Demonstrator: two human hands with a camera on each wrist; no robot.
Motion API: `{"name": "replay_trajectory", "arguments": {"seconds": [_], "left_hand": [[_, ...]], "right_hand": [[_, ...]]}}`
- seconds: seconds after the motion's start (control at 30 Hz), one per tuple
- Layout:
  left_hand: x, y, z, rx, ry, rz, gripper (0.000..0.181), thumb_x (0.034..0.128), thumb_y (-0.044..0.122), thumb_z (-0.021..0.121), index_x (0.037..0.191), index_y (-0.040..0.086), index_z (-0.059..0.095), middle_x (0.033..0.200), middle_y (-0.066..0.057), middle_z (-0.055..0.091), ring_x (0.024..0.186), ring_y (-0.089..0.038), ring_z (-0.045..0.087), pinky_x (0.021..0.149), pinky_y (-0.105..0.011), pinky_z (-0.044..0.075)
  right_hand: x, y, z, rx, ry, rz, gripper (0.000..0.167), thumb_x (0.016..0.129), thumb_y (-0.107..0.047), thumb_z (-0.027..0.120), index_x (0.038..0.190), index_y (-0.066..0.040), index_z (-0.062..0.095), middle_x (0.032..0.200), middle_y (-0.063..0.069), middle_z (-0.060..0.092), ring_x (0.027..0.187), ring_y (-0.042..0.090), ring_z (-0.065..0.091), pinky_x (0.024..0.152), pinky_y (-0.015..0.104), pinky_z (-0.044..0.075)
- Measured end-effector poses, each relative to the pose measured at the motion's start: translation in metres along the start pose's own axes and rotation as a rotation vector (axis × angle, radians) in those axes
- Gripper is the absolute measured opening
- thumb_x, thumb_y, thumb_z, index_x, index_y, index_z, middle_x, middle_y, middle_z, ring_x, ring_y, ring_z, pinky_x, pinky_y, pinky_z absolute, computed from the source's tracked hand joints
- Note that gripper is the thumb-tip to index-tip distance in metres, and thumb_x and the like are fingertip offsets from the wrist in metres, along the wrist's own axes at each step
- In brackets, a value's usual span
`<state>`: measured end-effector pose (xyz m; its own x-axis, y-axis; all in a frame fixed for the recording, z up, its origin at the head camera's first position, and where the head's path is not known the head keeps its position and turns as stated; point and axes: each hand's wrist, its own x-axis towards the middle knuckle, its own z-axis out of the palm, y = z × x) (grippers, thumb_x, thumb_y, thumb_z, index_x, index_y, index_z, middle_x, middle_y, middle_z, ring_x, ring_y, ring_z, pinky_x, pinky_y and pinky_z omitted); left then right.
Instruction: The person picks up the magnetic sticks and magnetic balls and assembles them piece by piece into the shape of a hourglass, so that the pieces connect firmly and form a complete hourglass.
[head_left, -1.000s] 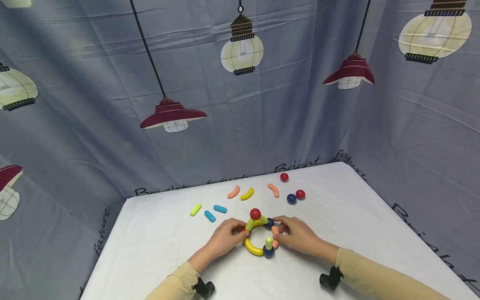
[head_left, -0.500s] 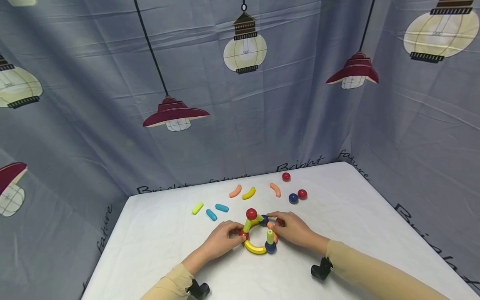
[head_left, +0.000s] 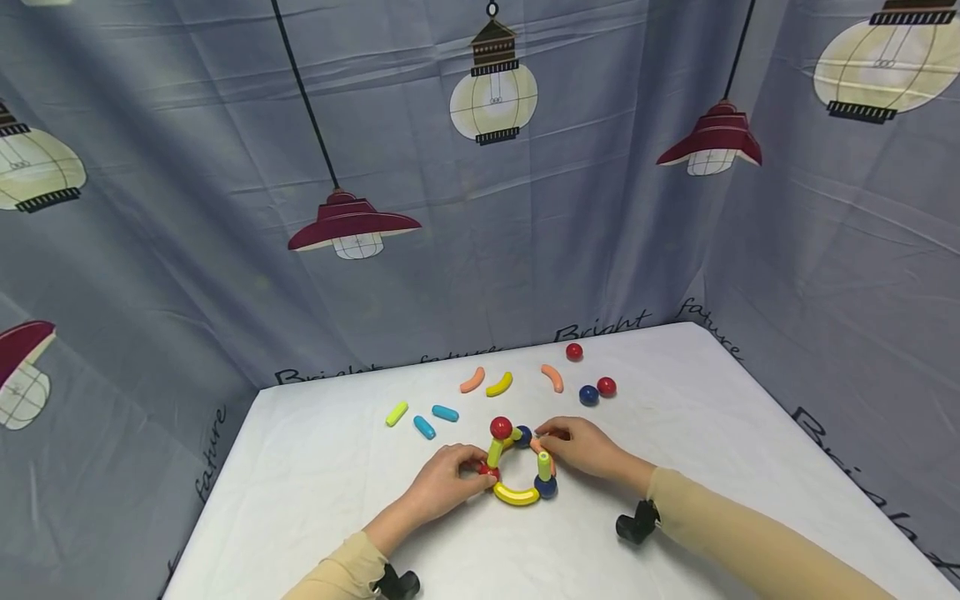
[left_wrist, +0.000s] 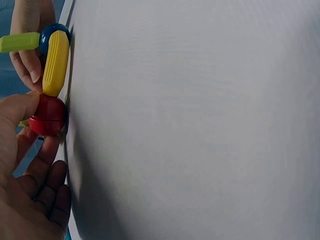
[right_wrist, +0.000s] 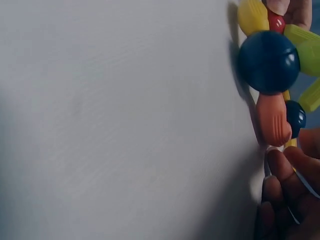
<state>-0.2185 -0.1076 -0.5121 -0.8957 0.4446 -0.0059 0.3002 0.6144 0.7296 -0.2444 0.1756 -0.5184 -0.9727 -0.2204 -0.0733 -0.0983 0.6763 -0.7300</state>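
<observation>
A ring of curved rods and balls lies on the white table, with a raised red ball [head_left: 501,428] on light green rods at its back left. My left hand [head_left: 446,483] pinches the red ball [left_wrist: 48,117] at the ring's left side, thumb against fingers. From that ball a yellow curved rod [head_left: 517,496] runs to the front blue ball [right_wrist: 267,62], which bears an upright green rod [head_left: 543,465]. My right hand [head_left: 588,450] pinches the orange curved rod [right_wrist: 273,120] on the right, close to the back blue ball [head_left: 522,436]. Fingers partly hide the orange rod.
Behind the ring lie blue rods [head_left: 445,413], a green rod [head_left: 397,414], orange curved rods [head_left: 552,377] and a yellow curved rod [head_left: 499,384]. Farther right are a loose blue ball [head_left: 588,395] and red balls [head_left: 607,387]. A lamp-printed curtain [head_left: 375,292] borders the table [head_left: 300,483].
The ring has turned counterclockwise: its front blue ball shifted right and back, its back blue ball left. My right hand moved slightly left and back along it; my left keeps the red ball.
</observation>
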Motion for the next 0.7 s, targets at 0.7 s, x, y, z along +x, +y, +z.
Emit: {"name": "replay_trajectory", "arguments": {"seconds": [0.7], "left_hand": [[-0.004,0.016,0.017,0.032,0.03,-0.007,0.033,0.0865,0.044,0.081,0.1,0.018,0.068,0.082,0.01,0.061,0.079,-0.01,0.054,0.068,-0.026,0.045]], "right_hand": [[-0.016,0.002,-0.004,-0.038,0.006,-0.015,0.029,0.088,-0.027,0.083,0.113,-0.019,0.07,0.097,-0.01,0.063,0.091,0.012,0.057,0.087,0.035,0.053]]}}
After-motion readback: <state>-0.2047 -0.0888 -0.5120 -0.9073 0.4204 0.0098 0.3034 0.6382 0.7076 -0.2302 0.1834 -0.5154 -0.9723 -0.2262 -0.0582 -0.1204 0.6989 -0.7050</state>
